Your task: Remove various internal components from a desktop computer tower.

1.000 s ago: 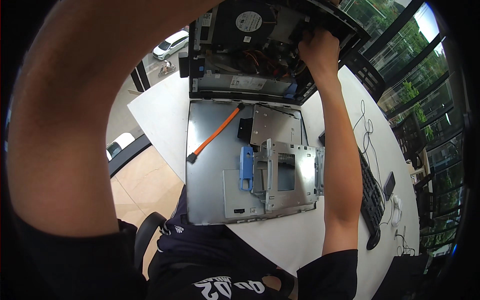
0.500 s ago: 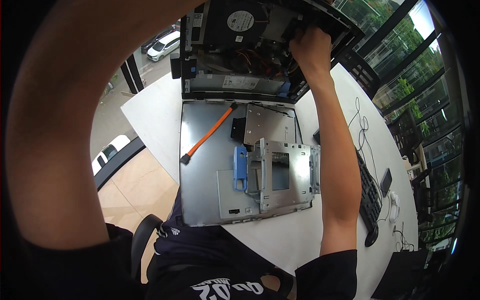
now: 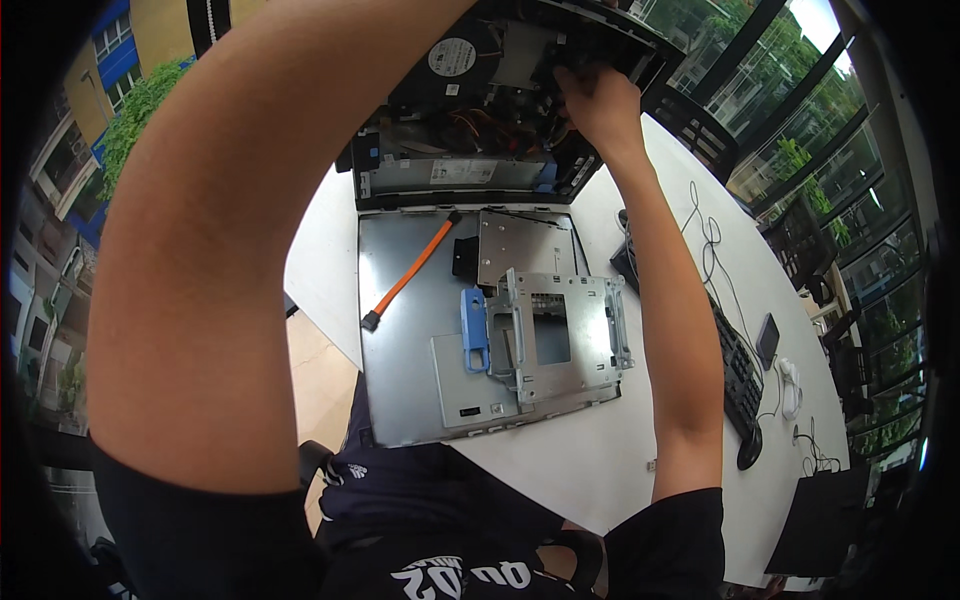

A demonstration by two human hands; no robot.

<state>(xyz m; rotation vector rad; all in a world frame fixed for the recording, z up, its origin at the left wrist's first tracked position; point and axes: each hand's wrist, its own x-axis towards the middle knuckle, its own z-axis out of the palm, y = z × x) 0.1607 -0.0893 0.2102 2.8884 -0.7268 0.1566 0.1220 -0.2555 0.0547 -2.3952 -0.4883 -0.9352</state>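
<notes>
This looks like an office: a white tabletop [image 3: 560, 455] spreads below and to the right of the right grip [image 3: 603, 105], with a black keyboard [image 3: 740, 385] and a mouse [image 3: 749, 449] well to the grip's lower right. Black open-backed chairs [image 3: 700, 130] stand along the tabletop's edge to the right of the grip, and beyond them run tall dark-framed windows [image 3: 775, 70] with greenery [image 3: 797, 158] outside. Far to the left of the grip, buildings [image 3: 115, 40] and a leafy tree [image 3: 140, 115] show outdoors, and an open computer case [image 3: 410, 175] at the grip itself suits such a workplace.
</notes>
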